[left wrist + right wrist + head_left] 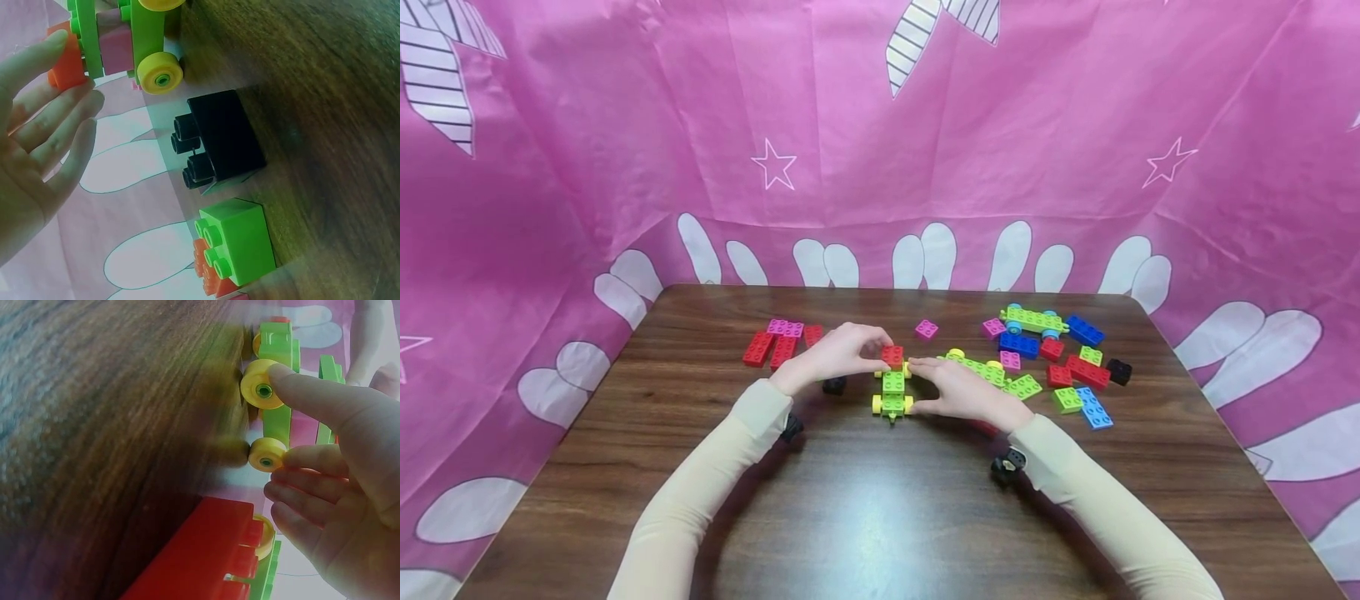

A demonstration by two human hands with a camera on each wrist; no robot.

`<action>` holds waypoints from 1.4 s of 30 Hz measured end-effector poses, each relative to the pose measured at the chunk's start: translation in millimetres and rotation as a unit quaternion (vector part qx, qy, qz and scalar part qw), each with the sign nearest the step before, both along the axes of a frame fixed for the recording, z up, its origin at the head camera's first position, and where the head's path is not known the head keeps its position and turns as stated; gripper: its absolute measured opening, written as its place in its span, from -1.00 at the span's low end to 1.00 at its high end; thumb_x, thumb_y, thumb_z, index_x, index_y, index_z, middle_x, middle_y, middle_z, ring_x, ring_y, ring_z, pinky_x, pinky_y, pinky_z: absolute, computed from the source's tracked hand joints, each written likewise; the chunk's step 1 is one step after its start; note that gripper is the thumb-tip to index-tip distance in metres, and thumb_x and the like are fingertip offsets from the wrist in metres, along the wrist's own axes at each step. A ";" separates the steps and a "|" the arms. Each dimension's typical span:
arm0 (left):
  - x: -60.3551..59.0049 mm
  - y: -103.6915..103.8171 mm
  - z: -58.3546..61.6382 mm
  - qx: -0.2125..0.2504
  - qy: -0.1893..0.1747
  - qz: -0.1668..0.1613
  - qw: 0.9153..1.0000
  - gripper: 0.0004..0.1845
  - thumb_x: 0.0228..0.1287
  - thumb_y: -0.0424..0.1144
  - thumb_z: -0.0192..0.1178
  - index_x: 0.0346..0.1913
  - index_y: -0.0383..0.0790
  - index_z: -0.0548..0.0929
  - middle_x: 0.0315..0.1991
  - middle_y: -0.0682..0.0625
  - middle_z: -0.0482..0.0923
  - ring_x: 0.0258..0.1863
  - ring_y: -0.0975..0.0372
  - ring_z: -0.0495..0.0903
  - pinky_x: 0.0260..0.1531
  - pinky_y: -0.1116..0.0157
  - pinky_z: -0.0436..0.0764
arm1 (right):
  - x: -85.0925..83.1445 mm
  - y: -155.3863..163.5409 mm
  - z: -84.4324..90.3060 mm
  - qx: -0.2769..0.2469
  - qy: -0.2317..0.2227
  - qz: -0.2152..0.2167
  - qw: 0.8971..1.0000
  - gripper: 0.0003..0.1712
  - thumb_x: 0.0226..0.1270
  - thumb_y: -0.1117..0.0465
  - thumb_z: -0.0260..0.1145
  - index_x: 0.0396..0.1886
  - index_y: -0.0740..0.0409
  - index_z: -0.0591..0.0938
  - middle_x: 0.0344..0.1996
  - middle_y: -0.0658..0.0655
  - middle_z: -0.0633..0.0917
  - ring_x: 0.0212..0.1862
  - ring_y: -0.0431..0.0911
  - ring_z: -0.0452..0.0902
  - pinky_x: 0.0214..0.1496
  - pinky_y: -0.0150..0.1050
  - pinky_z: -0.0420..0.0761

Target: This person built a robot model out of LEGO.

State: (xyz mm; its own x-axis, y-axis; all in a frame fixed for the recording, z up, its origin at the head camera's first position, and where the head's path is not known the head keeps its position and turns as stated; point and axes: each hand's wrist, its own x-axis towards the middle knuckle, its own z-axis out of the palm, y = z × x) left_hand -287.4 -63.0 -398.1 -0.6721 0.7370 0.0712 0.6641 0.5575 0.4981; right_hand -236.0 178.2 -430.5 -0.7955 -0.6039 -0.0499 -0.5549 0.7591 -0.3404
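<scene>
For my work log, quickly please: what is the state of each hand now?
Left hand: holding a small red plastic block, pinched.
Right hand: open, touching round yellow plastic wheels of the lime-green plastic toy vehicle.

"What does the dark brown, flat, wooden surface (647, 400) look like?"

"Smooth, showing streaked grain, with a glossy patch of glare at the near middle."

"And the pieces?"

"Plastic, all smooth: the green studded plastic car (892, 383), its round yellow plastic wheels (255, 387), the red studded plastic brick (892, 356). The black blocky plastic brick (224, 134) seems more matt."

"At the far side?"

"A pink, creased cloth sheet (865, 117), softly sheened. The long cream sleeves (707, 475), left and right, are matt cloth."
</scene>
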 end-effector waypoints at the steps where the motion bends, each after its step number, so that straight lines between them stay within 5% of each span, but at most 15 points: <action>1: 0.1 -0.1 0.0 -0.001 0.001 0.000 1.000 -0.62 0.23 -0.10 0.39 0.04 -0.18 0.66 -0.05 -0.05 0.75 -0.05 0.17 0.72 0.05 0.21 0.69 | 0.1 -0.1 0.2 0.001 -0.001 0.000 1.000 -0.17 0.26 -0.22 0.37 0.37 0.19 0.47 0.38 0.21 0.49 0.40 0.09 0.43 0.40 0.07 0.47; 29: 5.8 6.3 6.5 -0.060 0.083 0.011 0.995 -0.63 0.21 -0.08 0.39 0.05 -0.12 0.71 -0.06 0.02 0.76 -0.18 0.24 0.69 -0.14 0.24 0.69 | -0.2 -1.4 0.0 -0.001 0.007 -0.003 1.000 -0.15 0.22 -0.22 0.39 0.36 0.21 0.48 0.35 0.22 0.52 0.39 0.11 0.45 0.37 0.07 0.49; 42: 7.1 2.7 3.1 -0.063 0.055 0.020 0.996 -0.55 0.27 -0.05 0.33 0.20 -0.08 0.65 0.12 0.00 0.69 -0.01 0.21 0.67 0.03 0.20 0.67 | -1.4 -0.3 0.0 0.001 -0.003 -0.005 1.000 -0.14 0.23 -0.24 0.38 0.37 0.19 0.48 0.37 0.20 0.51 0.40 0.10 0.43 0.39 0.07 0.48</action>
